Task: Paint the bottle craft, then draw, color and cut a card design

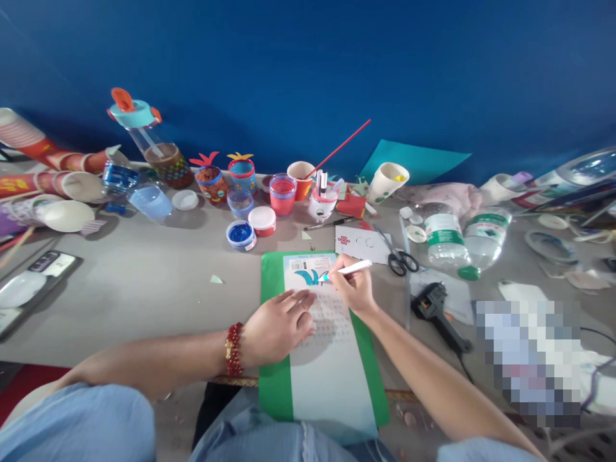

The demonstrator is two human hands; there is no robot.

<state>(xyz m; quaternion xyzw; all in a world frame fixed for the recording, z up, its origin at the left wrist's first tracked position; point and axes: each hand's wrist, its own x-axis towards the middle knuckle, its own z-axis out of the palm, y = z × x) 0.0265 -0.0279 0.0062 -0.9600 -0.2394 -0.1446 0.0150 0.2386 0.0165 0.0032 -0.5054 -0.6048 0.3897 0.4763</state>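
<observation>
My right hand grips a white marker pen, its blue tip touching a teal leaf-like shape near the top of a printed white sheet. Flat on that sheet, just below the drawing, lies my left hand with its fingers stretched out. A green sheet lies under the white one and overhangs the table's front edge. To the right of the pen, a white card with a red knot pattern and drawn circles lies beside black-handled scissors.
Behind the paper stand decorated cups, an open jar of blue paint and a drink bottle. On the right lie a glue gun and plastic bottles. A phone and paper cups are at left.
</observation>
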